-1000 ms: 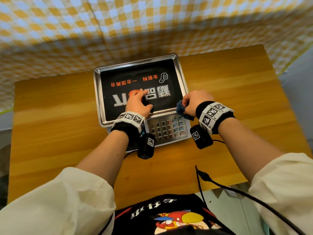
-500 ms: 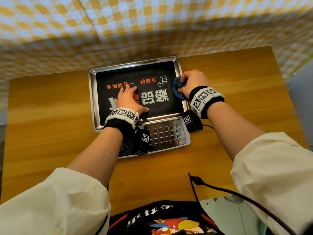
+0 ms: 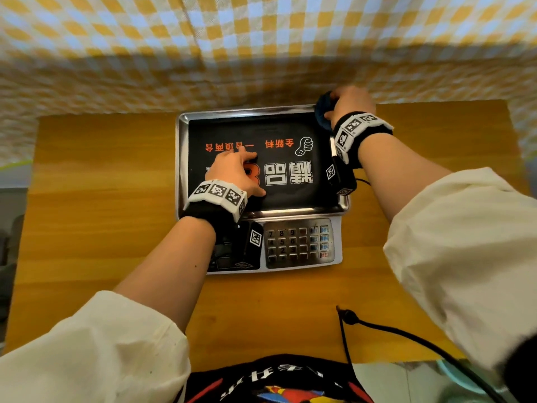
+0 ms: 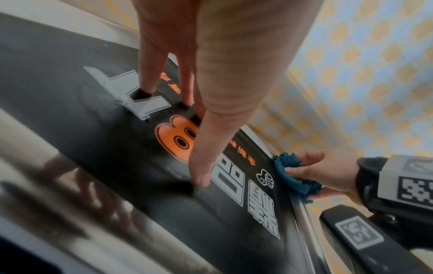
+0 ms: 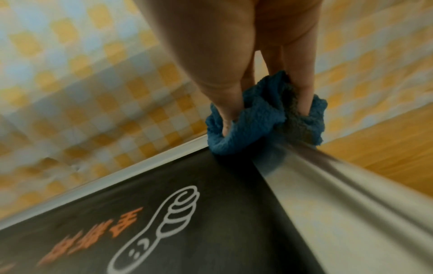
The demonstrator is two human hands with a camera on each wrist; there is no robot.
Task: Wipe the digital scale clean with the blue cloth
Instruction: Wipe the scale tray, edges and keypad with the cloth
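Observation:
The digital scale [image 3: 337, 245] sits mid-table, with a steel pan rim [image 3: 261, 112] round a black printed mat [image 3: 279, 196] and a keypad [image 3: 299, 242] at its near edge. My right hand [image 3: 350, 104] grips the bunched blue cloth [image 3: 322, 113] and presses it on the pan's far right corner; the cloth [image 5: 257, 126] straddles the steel rim [image 5: 328, 185] there. My left hand [image 3: 232, 170] rests on the mat's left half, straight fingers [image 4: 201, 166] pressing the mat [image 4: 93, 139] down. The cloth [image 4: 293, 176] shows at the right rim.
The wooden table [image 3: 101, 213] stretches bare on both sides of the scale. A yellow-checked curtain [image 3: 232, 48] hangs close behind the table's far edge. A black cable [image 3: 392, 333] trails over the near right edge.
My right hand has slid the cloth along the pan's right rim, from the near right corner by the keypad to the far right corner. The left hand has stayed pressed on the mat.

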